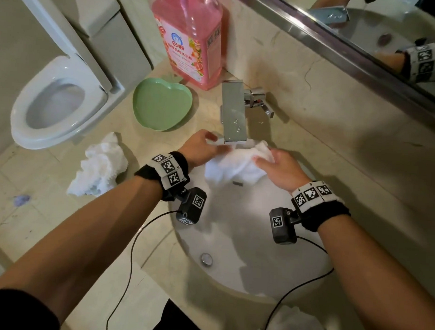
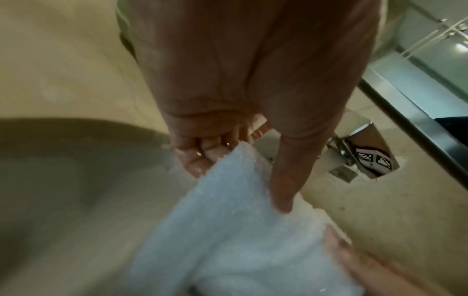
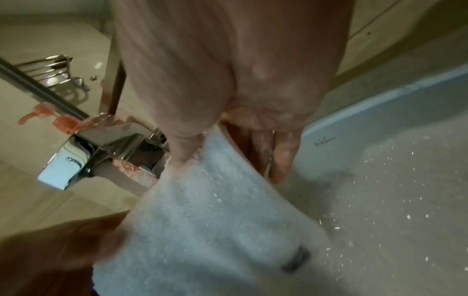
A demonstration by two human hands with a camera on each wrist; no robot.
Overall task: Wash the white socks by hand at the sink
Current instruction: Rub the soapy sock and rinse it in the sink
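Note:
A wet white sock (image 1: pixel 234 163) hangs spread between both hands over the back of the white sink (image 1: pixel 251 275), just under the chrome faucet spout (image 1: pixel 234 115). My left hand (image 1: pixel 199 146) pinches its left edge, thumb on top and fingers curled beneath, as the left wrist view shows on the sock (image 2: pixel 228 220). My right hand (image 1: pixel 276 168) pinches the right edge; in the right wrist view the thumb presses the sock (image 3: pixel 215 210) against the fingers. A second crumpled white sock (image 1: pixel 100 166) lies on the counter to the left.
A pink detergent bottle (image 1: pixel 190 34) and a green heart-shaped dish (image 1: pixel 161 104) stand on the counter behind the sink. A toilet (image 1: pixel 56 103) is at the left. A mirror (image 1: pixel 382 34) runs along the back right. White cloth (image 1: pixel 296 328) lies at the counter's near edge.

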